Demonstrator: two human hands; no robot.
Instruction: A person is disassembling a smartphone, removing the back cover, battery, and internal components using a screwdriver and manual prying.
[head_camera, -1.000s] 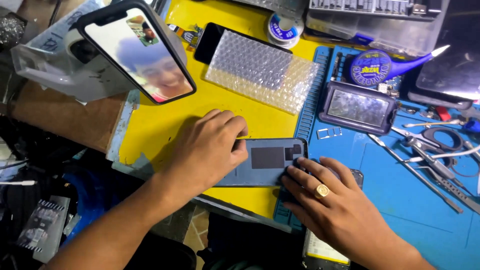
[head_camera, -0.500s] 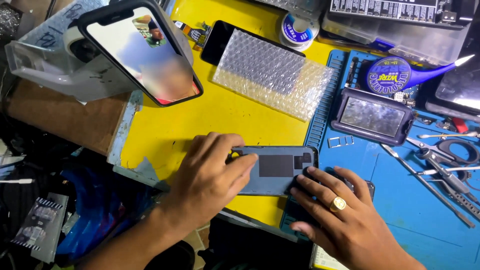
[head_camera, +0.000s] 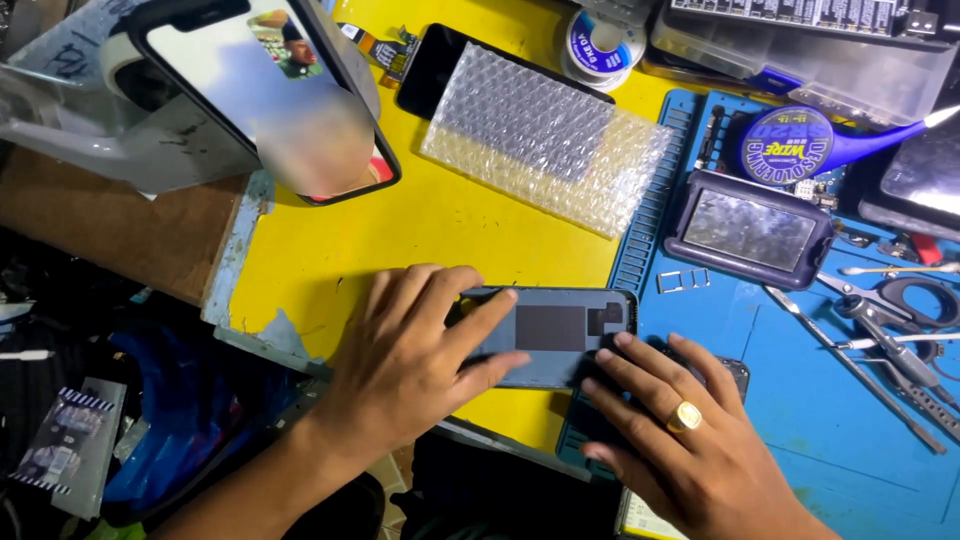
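Dark phone back panel (head_camera: 555, 335) lying flat on the yellow mat (head_camera: 420, 230), long axis left-to-right, with the left hand (head_camera: 420, 350) spread flat over its left end and the right hand (head_camera: 680, 440), fingers splayed, touching its lower right edge.

Table (head_camera: 150, 240): yellow mat (head_camera: 440, 235) w/ bubble wrap (head_camera: 545, 140), dark phone panel (head_camera: 555, 335); blue mat (head_camera: 830, 430) rt w/ scissors (head_camera: 900, 300), tweezers (head_camera: 850, 365).

phone panel (head_camera: 560, 335) dark grey | mat (head_camera: 330, 250) yellow | work mat (head_camera: 800, 400) blue | ring (head_camera: 684, 416) gold
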